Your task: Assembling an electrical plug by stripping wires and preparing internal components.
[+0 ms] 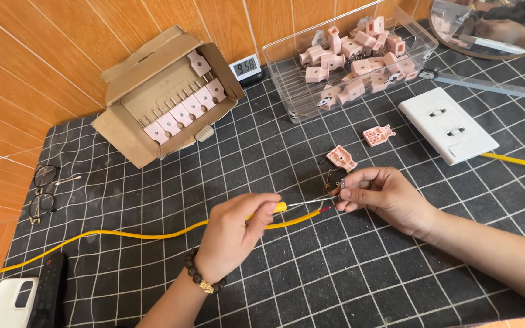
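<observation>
My left hand [238, 234] grips a yellow-handled screwdriver [287, 205], its thin shaft pointing right into what my right hand [384, 194] pinches: small metal plug prongs [334, 180] at the stripped red end of a yellow cable [123, 234]. The cable runs left across the black gridded mat [335, 273]. Two pink plug shell halves [341, 158] [378, 135] lie just beyond my right hand.
A clear plastic bin [287, 79] of pink plugs stands at the back. A cardboard box [153, 97] with several pink plugs sits back left, a small digital clock [245, 67] beside it. White wall socket [448, 124] right. Glasses [44, 191], a remote [47, 297] and a white device [10, 302] left.
</observation>
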